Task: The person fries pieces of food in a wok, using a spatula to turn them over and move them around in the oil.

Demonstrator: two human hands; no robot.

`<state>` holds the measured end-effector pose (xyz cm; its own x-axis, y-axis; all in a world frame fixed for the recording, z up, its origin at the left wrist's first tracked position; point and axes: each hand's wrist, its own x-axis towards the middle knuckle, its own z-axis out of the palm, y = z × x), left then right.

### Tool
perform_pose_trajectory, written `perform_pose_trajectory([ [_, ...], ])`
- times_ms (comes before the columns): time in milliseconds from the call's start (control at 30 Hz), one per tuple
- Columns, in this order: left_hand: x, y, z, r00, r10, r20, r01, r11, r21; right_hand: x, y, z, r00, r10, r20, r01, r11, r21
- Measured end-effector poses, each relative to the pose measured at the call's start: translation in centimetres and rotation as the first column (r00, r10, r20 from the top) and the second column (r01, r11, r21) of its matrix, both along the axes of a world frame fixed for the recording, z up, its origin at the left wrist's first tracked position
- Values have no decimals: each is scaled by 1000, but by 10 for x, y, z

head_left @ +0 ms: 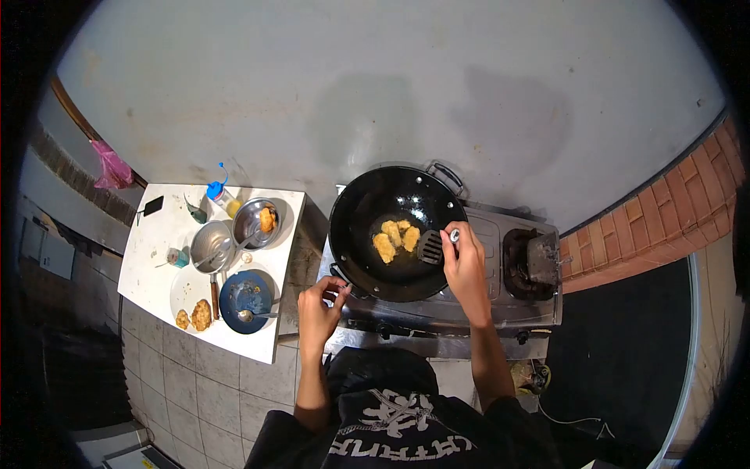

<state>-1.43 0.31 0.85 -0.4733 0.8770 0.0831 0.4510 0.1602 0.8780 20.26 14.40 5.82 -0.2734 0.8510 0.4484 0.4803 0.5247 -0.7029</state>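
Observation:
In the head view, a black wok [363, 195] sits on the gas stove. Several golden fried pieces [384, 248] lie together at the middle of its bottom. My right hand [467, 262] is closed around the handle of a slotted spatula [430, 248], whose dark blade is inside the wok beside the rightmost piece. At the wok's lower left rim, my left hand [319, 313] has its fingers closed on the near wok handle [341, 273]. The far handle [447, 177] stands out at the upper right.
Right of the wok is a second burner [525, 262]. On the white table [164, 227] to the left are a steel bowl [260, 211], a saucepan [211, 242], a blue bowl [234, 301] with a spoon, a plate [183, 293] with fried pieces, and a blue-capped bottle [223, 197].

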Motion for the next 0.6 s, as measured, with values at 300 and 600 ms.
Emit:
perform_pose_trajectory([
  [300, -1, 0, 1, 1000, -5, -22, 5, 1000, -10, -2, 15, -37, 971, -53, -232, 24, 992, -126],
  [600, 0, -2, 0, 1000, -16, 7, 16, 1000, -10, 1, 19, -57, 896, -34, -442, -55, 981, -186],
])
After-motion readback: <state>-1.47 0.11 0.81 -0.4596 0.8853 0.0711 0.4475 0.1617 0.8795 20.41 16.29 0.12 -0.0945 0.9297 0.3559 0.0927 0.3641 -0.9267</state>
